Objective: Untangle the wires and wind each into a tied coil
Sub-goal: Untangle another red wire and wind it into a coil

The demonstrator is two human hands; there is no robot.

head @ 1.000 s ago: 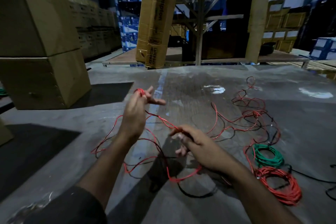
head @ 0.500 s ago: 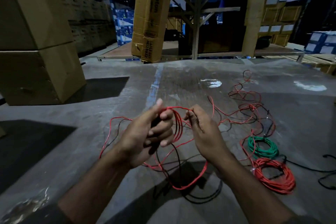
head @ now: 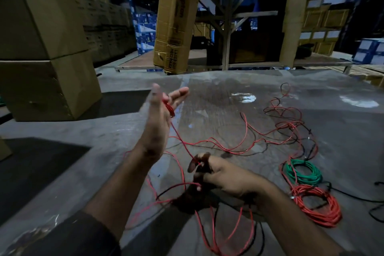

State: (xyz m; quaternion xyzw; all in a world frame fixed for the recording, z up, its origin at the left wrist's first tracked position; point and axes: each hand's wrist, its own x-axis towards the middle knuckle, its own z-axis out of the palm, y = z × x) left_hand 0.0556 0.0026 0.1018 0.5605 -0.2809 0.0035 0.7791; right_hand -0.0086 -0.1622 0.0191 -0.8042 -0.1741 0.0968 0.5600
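Observation:
My left hand (head: 156,124) is raised with straight fingers, and a few turns of red wire (head: 169,108) are wrapped around it between thumb and fingers. From there the red wire (head: 182,141) runs down to my right hand (head: 218,174), which pinches it low over the table (head: 218,93). More red wire loops loosely under my arms. A tangle of red and black wire (head: 291,124) lies on the table to the right. A wound green coil (head: 303,172) and a wound red coil (head: 318,206) lie near my right forearm.
Stacked cardboard boxes (head: 41,48) stand at the left. A tall carton (head: 174,18) leans against a metal rack (head: 228,16) behind the table. A black wire (head: 357,197) trails off the right side. Shelves with boxes fill the back.
My left hand has swung up and away from my right hand with the red turns on it. My right hand has dropped lower and drawn the wire taut between them.

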